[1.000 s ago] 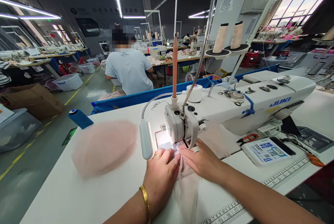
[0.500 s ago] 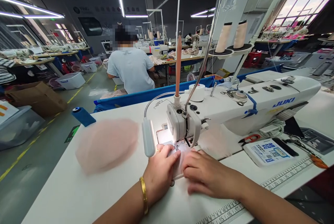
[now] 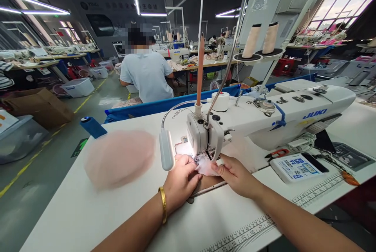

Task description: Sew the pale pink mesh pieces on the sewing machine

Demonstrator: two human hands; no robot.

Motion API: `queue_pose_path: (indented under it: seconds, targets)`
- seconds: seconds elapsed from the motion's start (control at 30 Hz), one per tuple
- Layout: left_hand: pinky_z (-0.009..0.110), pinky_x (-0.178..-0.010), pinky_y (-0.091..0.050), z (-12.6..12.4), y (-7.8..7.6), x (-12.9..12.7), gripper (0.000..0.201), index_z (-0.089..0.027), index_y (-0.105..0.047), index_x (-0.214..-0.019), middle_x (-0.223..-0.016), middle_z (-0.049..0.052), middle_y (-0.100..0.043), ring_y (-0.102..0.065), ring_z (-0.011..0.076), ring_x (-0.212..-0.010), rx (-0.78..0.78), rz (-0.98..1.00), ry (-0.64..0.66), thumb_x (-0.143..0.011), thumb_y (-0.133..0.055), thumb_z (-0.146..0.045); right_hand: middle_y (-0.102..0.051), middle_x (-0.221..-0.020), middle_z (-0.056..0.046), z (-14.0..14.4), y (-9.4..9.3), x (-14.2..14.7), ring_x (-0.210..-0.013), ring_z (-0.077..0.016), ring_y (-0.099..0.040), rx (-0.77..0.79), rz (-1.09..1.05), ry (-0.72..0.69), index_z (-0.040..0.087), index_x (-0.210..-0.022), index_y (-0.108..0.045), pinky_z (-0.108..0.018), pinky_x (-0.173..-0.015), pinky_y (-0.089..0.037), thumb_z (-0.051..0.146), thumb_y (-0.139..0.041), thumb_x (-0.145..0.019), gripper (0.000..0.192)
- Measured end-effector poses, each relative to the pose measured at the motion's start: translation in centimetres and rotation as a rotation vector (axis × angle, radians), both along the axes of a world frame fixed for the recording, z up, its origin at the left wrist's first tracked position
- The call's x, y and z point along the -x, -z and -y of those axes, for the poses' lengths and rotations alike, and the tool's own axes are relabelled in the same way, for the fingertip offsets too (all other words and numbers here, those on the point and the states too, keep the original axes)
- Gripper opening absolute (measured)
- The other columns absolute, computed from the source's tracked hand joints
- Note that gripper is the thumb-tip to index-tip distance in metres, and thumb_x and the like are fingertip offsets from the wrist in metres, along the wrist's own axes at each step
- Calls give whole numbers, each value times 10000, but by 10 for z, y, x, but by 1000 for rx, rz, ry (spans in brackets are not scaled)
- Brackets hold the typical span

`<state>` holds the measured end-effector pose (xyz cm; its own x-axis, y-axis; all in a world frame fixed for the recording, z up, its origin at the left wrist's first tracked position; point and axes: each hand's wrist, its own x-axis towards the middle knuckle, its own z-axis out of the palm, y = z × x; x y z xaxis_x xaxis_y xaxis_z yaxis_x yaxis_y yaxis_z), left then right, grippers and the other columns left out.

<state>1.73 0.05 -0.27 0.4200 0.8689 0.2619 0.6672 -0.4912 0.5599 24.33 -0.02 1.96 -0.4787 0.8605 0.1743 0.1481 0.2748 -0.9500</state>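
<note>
A white table is topped at the right by the machine and, at the left, by a pink piece laid flat. Beneath the machine's head the cloth is held, its right edge being clamped between thumb and fingers of the right hand, while its left side is touched by the fingertips of the left hand, whose closure on it cannot be told. Just beside the left hand the lit lamp is hung from its bent neck, near the table's left edge the blue spool is placed, and on the left wrist a gold bracelet is worn
</note>
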Motion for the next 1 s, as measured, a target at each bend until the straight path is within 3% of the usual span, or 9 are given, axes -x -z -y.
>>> queue_pose_path:
  seconds: [0.2, 0.3, 0.37, 0.5, 0.73, 1.0]
  targets:
    - [317, -770, -472, 1, 3, 1, 186, -197, -616, -756, -902, 57, -644, -526, 209, -873, -256, 11, 54, -904, -550, -106, -692, -918, -32, 1, -1, -1, -813, -203, -627, -57, 90, 10, 226, -1048, -625, -322, -797, -522, 558, -422, -1076, 390]
    - [313, -762, -474, 5, -1, 4, 230, -197, -647, -767, -891, 54, -661, -542, 196, -847, -358, -20, 60, -895, -504, -69, -636, -783, -20, 2, -3, -4, -721, -185, -572, -205, 235, -6, 215, -872, -591, -316, -746, -477, 588, -335, -1091, 502]
    - [314, -748, -469, 9, -3, 6, 258, -205, -678, -782, -874, 45, -670, -555, 197, -840, -397, -59, 64, -883, -491, -59, -652, -802, -33, 4, -4, -6, -751, -193, -572, -337, 356, -95, 209, -878, -604, -342, -797, -457, 644, -271, -1083, 585]
    - [330, -749, -460, 17, -6, 10, 297, -223, -735, -855, -868, 33, -708, -591, 201, -846, -415, -86, 129, -906, -488, -67, -704, -1020, -76, 8, -4, -8, -939, -246, -592, -500, 544, -225, 211, -1067, -652, -396, -895, -413, 782, -274, -1001, 689]
    - [410, -814, -391, 29, -12, 8, 278, -224, -712, -863, -878, 6, -749, -615, 194, -816, -377, -100, 174, -955, -507, -60, -668, -834, -10, 10, -4, -10, -807, -209, -525, -561, 714, -206, 201, -885, -633, -389, -903, -363, 620, -565, -1004, 441]
    - [416, -850, -377, 31, -12, 6, 240, -226, -708, -901, -905, 0, -762, -624, 199, -839, -366, -132, 171, -992, -530, -93, -654, -793, -15, 8, -4, -10, -811, -210, -514, -564, 747, -173, 197, -816, -613, -385, -882, -383, 610, -547, -1019, 465]
